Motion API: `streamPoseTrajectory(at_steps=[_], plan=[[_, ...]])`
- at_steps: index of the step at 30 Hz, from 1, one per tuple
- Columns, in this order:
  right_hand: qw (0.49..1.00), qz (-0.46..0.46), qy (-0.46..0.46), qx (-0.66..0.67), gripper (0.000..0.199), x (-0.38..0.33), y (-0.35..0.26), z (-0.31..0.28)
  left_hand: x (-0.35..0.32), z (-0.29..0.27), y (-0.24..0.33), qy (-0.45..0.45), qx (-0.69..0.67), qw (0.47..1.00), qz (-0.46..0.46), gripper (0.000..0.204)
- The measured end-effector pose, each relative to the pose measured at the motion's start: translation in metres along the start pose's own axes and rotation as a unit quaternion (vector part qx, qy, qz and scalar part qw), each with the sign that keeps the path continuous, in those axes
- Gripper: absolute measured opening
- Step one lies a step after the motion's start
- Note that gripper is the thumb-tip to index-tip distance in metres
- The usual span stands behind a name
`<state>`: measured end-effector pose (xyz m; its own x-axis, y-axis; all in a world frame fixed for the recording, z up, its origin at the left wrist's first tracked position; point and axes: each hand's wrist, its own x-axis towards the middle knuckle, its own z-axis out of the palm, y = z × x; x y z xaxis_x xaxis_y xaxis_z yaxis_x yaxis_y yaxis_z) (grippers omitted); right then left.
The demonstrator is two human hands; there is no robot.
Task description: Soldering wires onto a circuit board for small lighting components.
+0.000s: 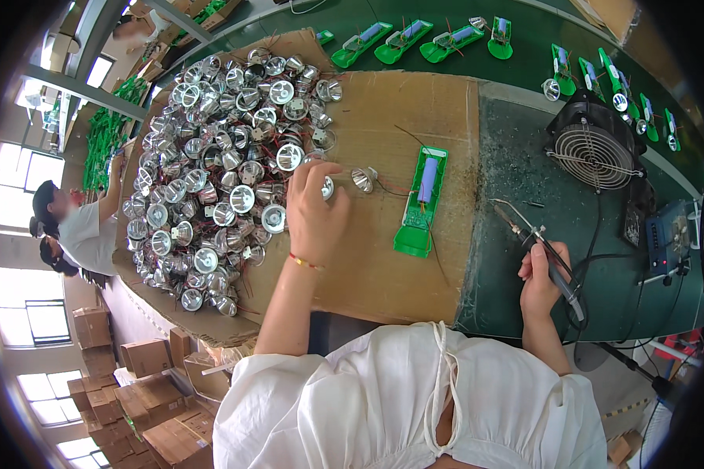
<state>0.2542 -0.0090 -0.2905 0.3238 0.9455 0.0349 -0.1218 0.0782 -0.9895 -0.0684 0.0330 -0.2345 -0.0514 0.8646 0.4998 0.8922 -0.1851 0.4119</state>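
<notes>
My left hand (316,205) is at the right edge of a big heap of silver lamp reflectors (211,148), its fingers curled round one reflector (328,187), partly hidden by them. Just right of it, another reflector (363,180) with a wire lies alone on the cardboard sheet (352,273). Beside that rests a green plastic lamp housing (412,241) holding a blue-purple battery cell (428,180), with thin wires sticking out. In my right hand (541,283) is a soldering iron (562,280) with a bent metal tube at its front, its tip pointing left over the green mat.
A black fan with a wire grille (594,155) and a blue soldering station (669,241) stand at the right. Several green housings with cells (446,43) line the far belt. Cables run behind my right hand. Other people (82,227) work at the left, near cardboard boxes (145,391).
</notes>
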Motion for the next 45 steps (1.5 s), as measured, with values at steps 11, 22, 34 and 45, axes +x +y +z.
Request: streamPoseTrajectory(at_steps=[11,22,34,45], plan=[[0.998,-0.019,-0.054,-0.039,0.013,-0.016,-0.018,0.005,0.003,0.023,0.016,-0.075,-0.039,0.993,0.084,0.009],[0.969,-0.079,-0.216,-0.090,0.016,-0.025,-0.029,0.043,-0.049,0.021,0.049,-0.136,-0.218,0.954,-0.152,0.010],[0.970,-0.059,-0.208,-0.110,0.016,-0.028,-0.020,0.048,-0.050,0.025,0.052,-0.126,-0.237,0.947,-0.175,0.009],[0.982,-0.014,-0.179,-0.053,0.012,-0.031,-0.027,0.048,-0.051,0.026,0.051,-0.124,-0.243,0.946,-0.176,0.010]])
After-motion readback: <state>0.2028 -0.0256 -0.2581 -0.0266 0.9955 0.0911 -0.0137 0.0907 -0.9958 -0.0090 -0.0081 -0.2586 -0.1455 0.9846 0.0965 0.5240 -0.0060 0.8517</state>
